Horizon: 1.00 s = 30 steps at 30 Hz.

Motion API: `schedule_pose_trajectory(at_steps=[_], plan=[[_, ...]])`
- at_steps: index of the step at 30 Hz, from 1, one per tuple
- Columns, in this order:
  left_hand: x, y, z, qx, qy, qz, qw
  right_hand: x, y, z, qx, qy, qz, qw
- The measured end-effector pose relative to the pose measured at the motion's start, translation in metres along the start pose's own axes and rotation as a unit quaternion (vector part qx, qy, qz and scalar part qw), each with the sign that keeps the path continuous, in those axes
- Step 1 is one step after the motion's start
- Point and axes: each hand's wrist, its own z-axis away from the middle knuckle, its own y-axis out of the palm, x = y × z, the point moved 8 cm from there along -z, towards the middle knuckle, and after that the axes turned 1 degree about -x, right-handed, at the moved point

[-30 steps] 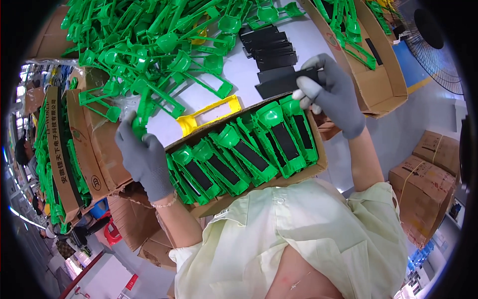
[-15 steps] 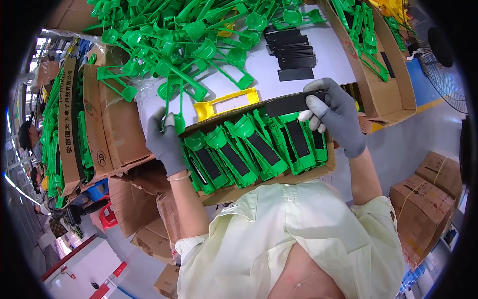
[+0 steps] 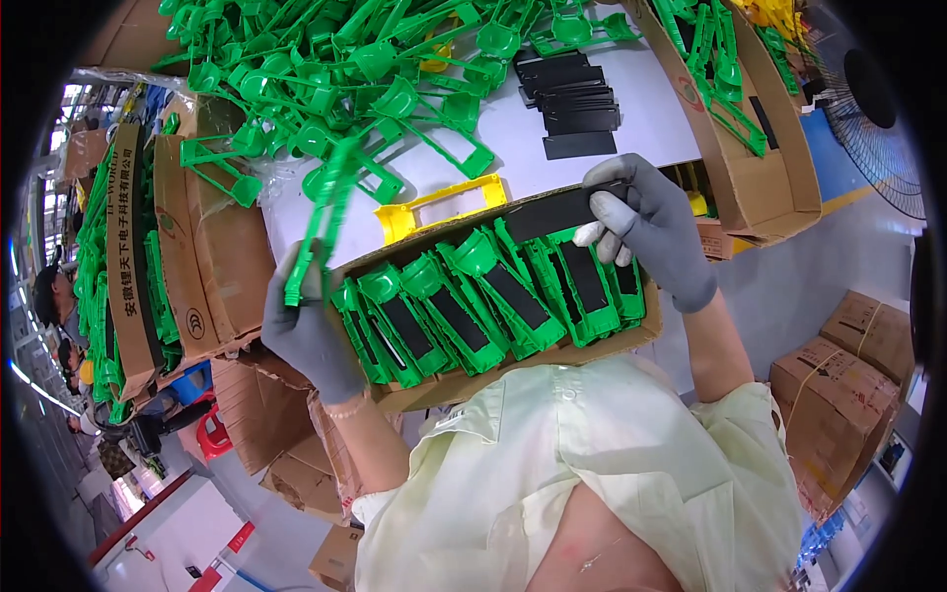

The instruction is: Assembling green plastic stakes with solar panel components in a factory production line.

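In my gloved left hand (image 3: 308, 326) is a green plastic frame (image 3: 330, 212), raised at a tilt and blurred by motion, over the left end of the open carton. My gloved right hand (image 3: 651, 222) pinches a flat black strip (image 3: 547, 214) by its right end, above the carton's far edge. Below both hands, the cardboard carton (image 3: 631, 340) holds a row of green frames (image 3: 459, 316) with black strips set in them. Just beyond its far edge lies a yellow frame (image 3: 439, 207) on the white tabletop (image 3: 503, 148).
A large heap of loose green frames (image 3: 335, 89) covers the far left of the table. Several black strips (image 3: 577, 109) lie stacked at its right. Cartons with green parts stand at left (image 3: 212, 237) and right (image 3: 769, 197). A fan (image 3: 873, 109) and closed boxes (image 3: 834, 405) are farther right.
My left hand has drawn back toward me and to the left, lifting the green frame away from the heap. My right hand has shifted slightly left with the black strip.
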Motion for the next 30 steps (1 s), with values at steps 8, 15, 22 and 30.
schedule_pose_trajectory(at_steps=[8,15,22,30], plan=[[0.032,0.079,0.054,0.228,-0.261,0.169,0.923,0.026,0.039,-0.006,0.059,-0.046,0.071,0.995],[0.024,0.103,0.064,0.288,-0.301,0.193,0.889,0.022,0.029,-0.001,0.001,-0.101,0.197,0.975],[0.014,0.119,0.07,0.306,-0.265,0.073,0.911,0.03,0.022,0.006,-0.038,-0.211,0.406,0.888],[0.02,0.115,0.078,0.429,-0.239,0.083,0.867,-0.022,0.011,0.021,0.082,-0.037,0.321,0.943]])
